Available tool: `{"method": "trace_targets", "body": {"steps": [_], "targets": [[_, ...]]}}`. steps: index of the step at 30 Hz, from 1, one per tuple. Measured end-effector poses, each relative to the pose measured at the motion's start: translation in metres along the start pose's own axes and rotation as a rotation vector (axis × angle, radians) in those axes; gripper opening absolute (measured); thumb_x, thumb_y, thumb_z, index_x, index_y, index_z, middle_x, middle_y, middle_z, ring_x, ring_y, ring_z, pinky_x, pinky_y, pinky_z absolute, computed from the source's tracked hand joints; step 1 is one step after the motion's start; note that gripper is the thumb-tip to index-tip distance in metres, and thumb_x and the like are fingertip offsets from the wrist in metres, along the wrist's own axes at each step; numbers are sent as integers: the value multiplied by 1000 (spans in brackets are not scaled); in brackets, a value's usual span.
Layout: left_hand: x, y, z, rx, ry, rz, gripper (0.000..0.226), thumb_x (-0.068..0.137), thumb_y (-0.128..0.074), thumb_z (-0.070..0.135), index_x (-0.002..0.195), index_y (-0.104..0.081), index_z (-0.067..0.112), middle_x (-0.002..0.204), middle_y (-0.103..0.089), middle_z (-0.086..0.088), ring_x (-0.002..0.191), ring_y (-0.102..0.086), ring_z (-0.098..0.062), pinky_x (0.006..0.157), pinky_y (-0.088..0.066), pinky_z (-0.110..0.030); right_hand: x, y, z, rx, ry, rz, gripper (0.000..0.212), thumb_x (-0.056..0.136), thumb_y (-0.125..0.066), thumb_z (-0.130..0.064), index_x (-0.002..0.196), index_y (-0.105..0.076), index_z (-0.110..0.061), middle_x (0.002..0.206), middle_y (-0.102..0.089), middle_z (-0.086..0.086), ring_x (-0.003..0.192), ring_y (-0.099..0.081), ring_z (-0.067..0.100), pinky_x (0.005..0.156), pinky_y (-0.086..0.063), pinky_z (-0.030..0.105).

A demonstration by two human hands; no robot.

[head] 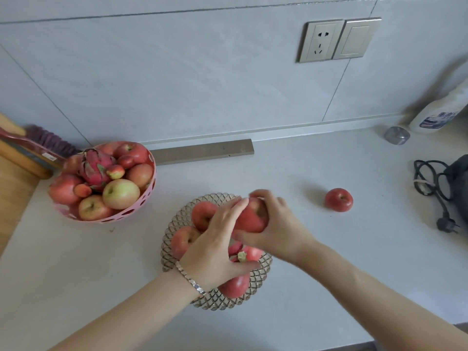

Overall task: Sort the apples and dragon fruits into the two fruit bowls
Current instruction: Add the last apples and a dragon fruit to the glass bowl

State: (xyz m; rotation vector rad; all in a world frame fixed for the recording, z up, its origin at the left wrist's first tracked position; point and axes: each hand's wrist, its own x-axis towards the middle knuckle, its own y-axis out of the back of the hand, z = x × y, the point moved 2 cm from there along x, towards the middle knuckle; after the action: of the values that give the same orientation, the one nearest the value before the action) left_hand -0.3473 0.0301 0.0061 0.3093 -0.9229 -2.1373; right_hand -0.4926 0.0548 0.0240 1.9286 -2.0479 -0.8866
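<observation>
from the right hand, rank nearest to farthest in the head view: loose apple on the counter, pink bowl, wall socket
Measured from the right hand:
1. Loose apple, on the counter just to its right.
2. Pink bowl, back left, beyond the glass bowl.
3. Wall socket, high on the wall behind.

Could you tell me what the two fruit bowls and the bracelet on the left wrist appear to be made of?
Pink bowl: probably matte plastic, going by its uniform colour and punched oval holes. Lattice bowl: likely clear glass or acrylic, see-through with a faceted diamond pattern; I cannot tell which. Bracelet: seemingly silvery metal, with shiny segmented links.
</observation>
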Motion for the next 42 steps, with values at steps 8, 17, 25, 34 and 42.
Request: {"method": "trace_targets", "body": {"steps": [8, 17, 25, 34, 42], "targets": [[-24, 27, -56, -247, 391, 415, 74, 50, -87, 10, 103, -46, 41, 111, -55, 9, 103, -53, -9, 88, -39, -20, 24, -43, -11, -164, 146, -152, 90, 69, -71, -46, 141, -19, -35, 135, -31, 2, 129, -34, 20, 109, -35, 41], [-6, 11, -94, -154, 453, 218, 74, 48, -82, 6, 103, -43, 36, 112, -55, 4, 101, -53, -16, 84, -41, -24, 27, -88, 38, -103, -13, 53, 83, 52, -69, -45, 129, -39, -38, 128, -35, -8, 122, -42, 19, 95, -48, 37], [4, 7, -104, -30, 386, 75, 80, 53, -82, 8, 121, -43, 20, 115, -39, 7, 112, -47, -21, 94, -41, -30, 20, -87, 44, 134, 10, 134, 77, 52, -70, -31, 125, -47, -32, 120, -36, -12, 113, -43, 7, 101, -44, 28], [0, 11, -98, 212, 444, -89, 91, 70, -74, 35, 142, -18, 23, 136, -28, -11, 126, -33, -30, 104, -34, -38, 22, -83, 47, 21, -22, 25, 89, 66, -75, -42, 139, -26, -36, 145, -22, -2, 133, -31, 17, 108, -39, 37], [5, 14, -98, 247, 524, -190, 97, 67, -76, 38, 143, -16, 28, 140, -31, -9, 125, -42, -30, 100, -42, -40, 27, -35, 55, 30, 23, 178, 57, 84, -61, -40, 133, -40, -20, 124, -35, -8, 115, -40, 8, 96, -36, 27]]}}
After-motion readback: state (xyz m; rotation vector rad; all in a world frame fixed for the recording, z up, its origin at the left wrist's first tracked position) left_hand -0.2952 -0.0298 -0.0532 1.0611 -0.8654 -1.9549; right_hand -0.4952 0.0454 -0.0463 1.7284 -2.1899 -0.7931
